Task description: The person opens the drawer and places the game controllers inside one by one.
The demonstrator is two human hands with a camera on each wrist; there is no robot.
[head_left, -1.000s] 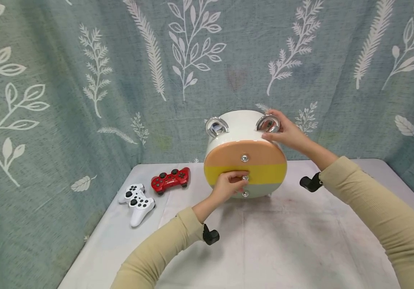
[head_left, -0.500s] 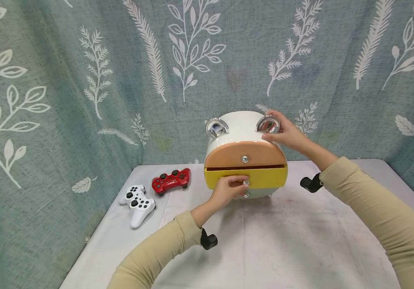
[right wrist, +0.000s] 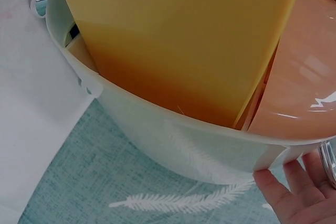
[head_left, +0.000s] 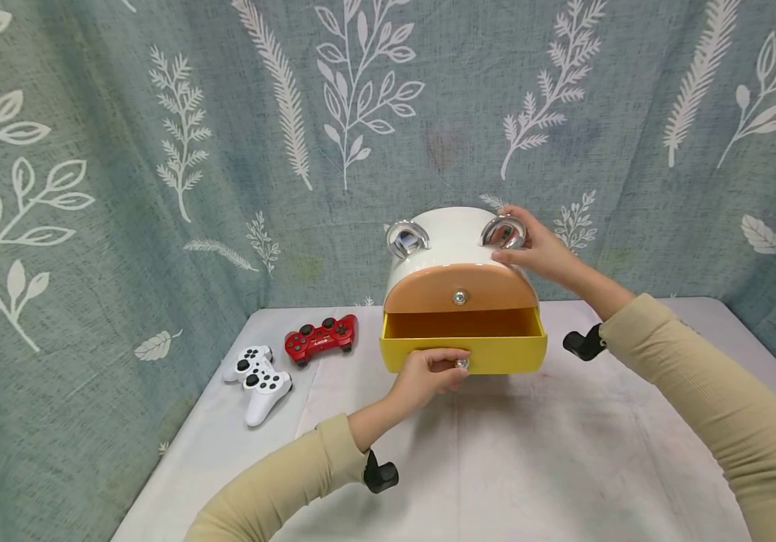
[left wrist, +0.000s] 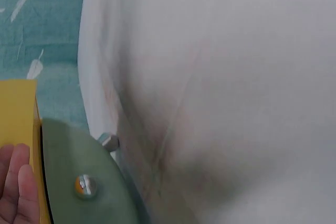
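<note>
A small rounded drawer cabinet (head_left: 451, 229) with a white shell and two silver rings on top stands mid-table in the head view. Its yellow drawer (head_left: 509, 355) is pulled well out, and the visible inside shows only bare orange-yellow surfaces. My left hand (head_left: 423, 380) pinches the silver knob (head_left: 462, 363) of that drawer. Up at the right-hand silver ring (head_left: 504, 232), my right hand (head_left: 542, 247) grips around it, fingertips against the shell in the right wrist view. The orange top drawer (head_left: 421, 290) is closed. The green bottom drawer (left wrist: 73, 156) shows in the left wrist view.
A red game controller (head_left: 321, 339) and a white game controller (head_left: 259, 380) lie on the white-covered table (head_left: 564, 459), left of the cabinet. Behind and beside the table hangs a blue-green leaf-patterned curtain (head_left: 442, 98).
The yellow drawer has gone from closed to well out, drawn toward me by my left hand on its knob. The right hand has stayed at the ring.
</note>
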